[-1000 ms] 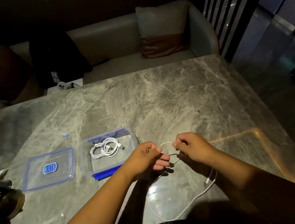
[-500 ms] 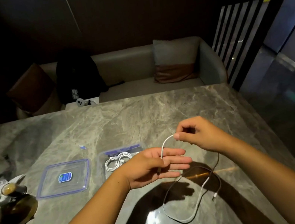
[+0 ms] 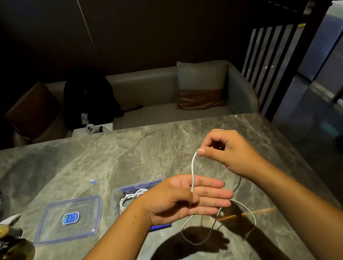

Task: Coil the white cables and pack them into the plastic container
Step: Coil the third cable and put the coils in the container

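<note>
A thin white cable (image 3: 193, 172) runs between my two hands above the marble table. My left hand (image 3: 185, 198) pins it with the thumb against flat, outstretched fingers. My right hand (image 3: 227, 152), higher and farther right, pinches the cable's upper bend between thumb and forefinger. Below my left hand the cable hangs in a loose loop (image 3: 217, 227) over the table. The clear plastic container (image 3: 130, 188) with blue clips lies just behind my left wrist, partly hidden, with coiled white cables (image 3: 129, 198) inside.
The container's lid (image 3: 67, 220) with a blue label lies flat to the left. A brass dish (image 3: 14, 256) and a small cup (image 3: 0, 231) sit at the left edge. A sofa with cushions (image 3: 201, 83) and a black backpack (image 3: 88, 96) stands beyond the table.
My hands have drawn apart: the right hand rose up and right, pulling the cable taut, and the left hand's fingers opened out flat. The camera tilted up.
</note>
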The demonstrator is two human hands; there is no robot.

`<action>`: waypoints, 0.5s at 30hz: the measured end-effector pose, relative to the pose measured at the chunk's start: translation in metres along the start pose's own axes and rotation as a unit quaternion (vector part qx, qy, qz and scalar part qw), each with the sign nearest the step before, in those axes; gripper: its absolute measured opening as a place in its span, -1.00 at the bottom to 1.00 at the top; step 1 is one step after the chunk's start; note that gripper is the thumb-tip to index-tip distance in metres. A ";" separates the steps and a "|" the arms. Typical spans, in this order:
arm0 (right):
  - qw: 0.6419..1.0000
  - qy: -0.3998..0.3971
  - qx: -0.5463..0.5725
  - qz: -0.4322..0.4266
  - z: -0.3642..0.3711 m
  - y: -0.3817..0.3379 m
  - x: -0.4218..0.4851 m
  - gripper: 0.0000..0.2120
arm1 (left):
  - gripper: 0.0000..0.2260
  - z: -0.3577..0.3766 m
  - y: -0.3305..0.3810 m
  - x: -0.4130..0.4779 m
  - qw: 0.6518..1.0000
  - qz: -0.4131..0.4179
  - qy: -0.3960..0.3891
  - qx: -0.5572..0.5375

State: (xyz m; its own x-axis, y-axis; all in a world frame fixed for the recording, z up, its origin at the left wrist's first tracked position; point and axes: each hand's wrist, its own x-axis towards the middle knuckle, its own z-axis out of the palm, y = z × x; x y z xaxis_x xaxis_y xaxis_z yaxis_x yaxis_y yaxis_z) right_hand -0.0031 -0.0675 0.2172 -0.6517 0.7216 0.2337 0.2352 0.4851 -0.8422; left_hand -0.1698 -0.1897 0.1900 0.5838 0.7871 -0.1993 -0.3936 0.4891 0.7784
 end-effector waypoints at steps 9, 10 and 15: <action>0.999 0.014 0.033 0.018 0.010 0.001 0.004 -0.91 | -0.44 0.003 -0.002 0.007 0.999 -0.022 -0.006 -0.038; 0.999 0.017 0.035 0.020 0.011 0.003 0.004 -0.91 | -0.44 0.003 -0.003 0.007 0.999 -0.020 -0.009 -0.042; 0.994 0.018 0.085 0.060 0.020 0.010 0.002 -0.87 | -0.44 0.005 0.000 0.007 0.999 0.017 -0.020 -0.040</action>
State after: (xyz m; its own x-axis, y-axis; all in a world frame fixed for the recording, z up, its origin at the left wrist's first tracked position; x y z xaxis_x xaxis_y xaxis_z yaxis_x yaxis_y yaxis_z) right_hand -0.0159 -0.0713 0.2000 -0.5994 0.7879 0.1408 0.1822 0.3057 -0.9345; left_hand -0.1619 -0.1857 0.1921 0.5963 0.7888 -0.1494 -0.4676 0.4926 0.7340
